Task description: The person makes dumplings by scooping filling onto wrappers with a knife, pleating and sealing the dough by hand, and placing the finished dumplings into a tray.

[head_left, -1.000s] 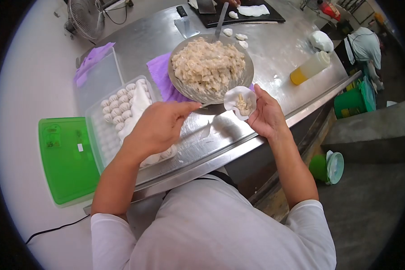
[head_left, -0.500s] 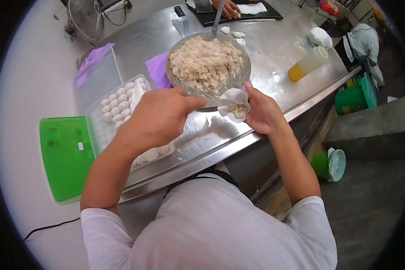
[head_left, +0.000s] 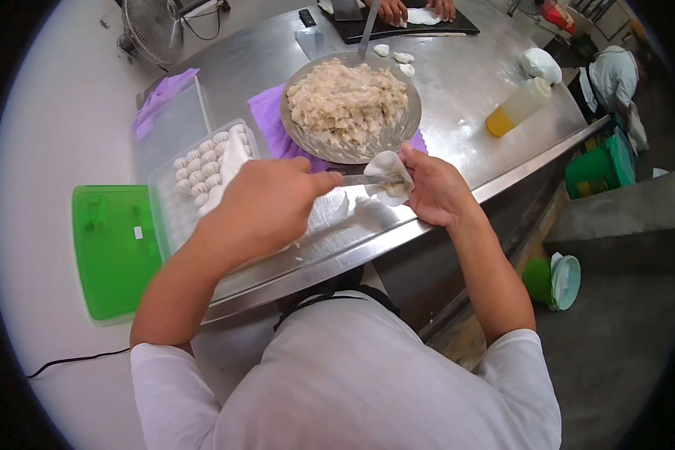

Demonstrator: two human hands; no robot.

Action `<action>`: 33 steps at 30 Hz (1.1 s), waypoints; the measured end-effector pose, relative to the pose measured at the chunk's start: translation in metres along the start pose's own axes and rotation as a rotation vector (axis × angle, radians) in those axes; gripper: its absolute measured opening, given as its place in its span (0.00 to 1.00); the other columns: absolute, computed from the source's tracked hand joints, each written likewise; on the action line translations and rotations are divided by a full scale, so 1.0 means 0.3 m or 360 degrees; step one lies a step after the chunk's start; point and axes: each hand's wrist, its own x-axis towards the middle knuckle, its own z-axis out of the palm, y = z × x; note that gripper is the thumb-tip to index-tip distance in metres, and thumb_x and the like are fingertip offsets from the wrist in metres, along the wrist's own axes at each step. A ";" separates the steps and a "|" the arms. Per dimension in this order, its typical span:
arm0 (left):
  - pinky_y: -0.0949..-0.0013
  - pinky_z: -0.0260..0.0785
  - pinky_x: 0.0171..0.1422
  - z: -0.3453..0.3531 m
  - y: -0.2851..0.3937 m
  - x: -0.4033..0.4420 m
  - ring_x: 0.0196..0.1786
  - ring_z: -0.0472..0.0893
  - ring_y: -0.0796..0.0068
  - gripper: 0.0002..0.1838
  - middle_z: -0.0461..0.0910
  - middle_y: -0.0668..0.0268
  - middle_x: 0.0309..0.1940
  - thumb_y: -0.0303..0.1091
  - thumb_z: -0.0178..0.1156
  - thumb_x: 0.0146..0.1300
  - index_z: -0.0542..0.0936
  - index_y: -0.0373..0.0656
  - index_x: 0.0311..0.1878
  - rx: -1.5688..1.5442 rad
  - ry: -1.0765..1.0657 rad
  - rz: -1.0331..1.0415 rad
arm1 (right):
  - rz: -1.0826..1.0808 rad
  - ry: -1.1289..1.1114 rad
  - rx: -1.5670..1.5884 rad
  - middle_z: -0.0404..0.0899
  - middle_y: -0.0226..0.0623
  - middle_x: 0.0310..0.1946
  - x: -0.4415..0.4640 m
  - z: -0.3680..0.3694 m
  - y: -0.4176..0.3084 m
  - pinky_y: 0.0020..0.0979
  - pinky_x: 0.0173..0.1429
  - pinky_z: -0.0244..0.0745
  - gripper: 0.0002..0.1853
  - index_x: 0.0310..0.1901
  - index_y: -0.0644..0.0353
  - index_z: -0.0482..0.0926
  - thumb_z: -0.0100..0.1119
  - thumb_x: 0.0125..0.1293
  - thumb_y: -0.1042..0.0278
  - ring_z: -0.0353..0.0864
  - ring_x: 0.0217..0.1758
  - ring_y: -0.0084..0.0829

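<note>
My left hand [head_left: 266,202] is closed round a flat metal filling spatula [head_left: 364,179], whose blade reaches right onto the wrapper. A round white dumpling wrapper [head_left: 386,163] with a dab of pale filling [head_left: 395,187] rests in the curled fingers of my right hand [head_left: 439,187]. Just beyond both hands stands a wide metal bowl [head_left: 296,127], heaped with chunky pale filling [head_left: 345,101]; a second metal utensil [head_left: 367,30] sticks up from it. Left of my left hand, a plastic tray [head_left: 157,187] holds several pleated dumplings [head_left: 199,169], partly covered by a white cloth [head_left: 234,156].
Purple cloth [head_left: 270,120] lies under the bowl. A squeeze bottle [head_left: 519,105] of yellow liquid stands to the right on the steel table [head_left: 457,82]. Across it, another person's hands [head_left: 392,10] work at a black board [head_left: 457,26]. A green lid [head_left: 116,255] lies left.
The spatula blade has moved right, onto the filling in the wrapper. My right hand stays nearly in place. Across the table, the other person's second hand has come into view.
</note>
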 end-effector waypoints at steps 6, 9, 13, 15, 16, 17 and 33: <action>0.50 0.75 0.51 0.188 -0.197 0.151 0.45 0.84 0.49 0.18 0.85 0.49 0.40 0.30 0.58 0.61 0.87 0.50 0.53 0.0206 -0.0178 -0.0306 | -0.0168 -0.0066 -0.0209 0.83 0.42 0.48 0.005 -0.035 -0.017 0.39 0.60 0.80 0.16 0.56 0.71 0.76 0.59 0.74 0.69 0.84 0.53 0.35; 0.51 0.75 0.53 0.316 -0.216 0.205 0.46 0.83 0.45 0.17 0.85 0.48 0.43 0.33 0.58 0.64 0.85 0.46 0.54 0.0221 -0.0265 -0.0405 | -0.0114 -0.0121 -0.0254 0.82 0.44 0.49 0.002 -0.025 -0.010 0.38 0.59 0.80 0.15 0.55 0.71 0.76 0.59 0.72 0.72 0.84 0.53 0.36; 0.55 0.76 0.54 0.299 -0.106 0.143 0.49 0.84 0.58 0.17 0.84 0.58 0.49 0.43 0.57 0.74 0.82 0.43 0.56 -0.1039 -0.0058 -0.0615 | -0.0034 -0.0124 0.0005 0.81 0.47 0.50 0.026 0.013 0.031 0.40 0.59 0.80 0.13 0.54 0.72 0.76 0.57 0.71 0.75 0.84 0.52 0.36; 0.58 0.77 0.55 0.298 -0.066 0.101 0.50 0.83 0.64 0.18 0.83 0.62 0.50 0.46 0.57 0.76 0.81 0.42 0.56 -0.2107 -0.0193 -0.0745 | -0.0050 -0.0063 0.0015 0.81 0.47 0.50 0.043 0.059 0.055 0.42 0.59 0.80 0.12 0.53 0.72 0.76 0.56 0.71 0.76 0.84 0.52 0.37; 0.60 0.77 0.55 0.304 -0.041 0.081 0.51 0.82 0.69 0.17 0.83 0.63 0.49 0.45 0.58 0.76 0.80 0.41 0.54 -0.2624 -0.0121 -0.0826 | -0.0041 -0.0112 -0.0054 0.81 0.47 0.50 0.047 0.071 0.067 0.41 0.59 0.80 0.13 0.54 0.72 0.76 0.54 0.72 0.76 0.84 0.52 0.36; 0.63 0.77 0.56 0.310 -0.028 0.061 0.51 0.81 0.74 0.16 0.82 0.65 0.48 0.45 0.58 0.76 0.80 0.41 0.53 -0.3144 -0.0049 -0.0890 | -0.0035 -0.0154 -0.0118 0.81 0.46 0.50 0.045 0.082 0.080 0.41 0.59 0.80 0.13 0.54 0.73 0.76 0.52 0.72 0.76 0.84 0.52 0.35; 0.63 0.81 0.59 0.187 0.020 -0.615 0.54 0.84 0.65 0.26 0.80 0.57 0.55 0.21 0.63 0.65 0.70 0.33 0.66 -0.3503 0.0610 -0.0556 | -0.0708 -0.0651 -0.1413 0.73 0.33 0.50 -0.291 0.465 0.376 0.25 0.54 0.74 0.23 0.65 0.70 0.72 0.61 0.70 0.79 0.74 0.52 0.22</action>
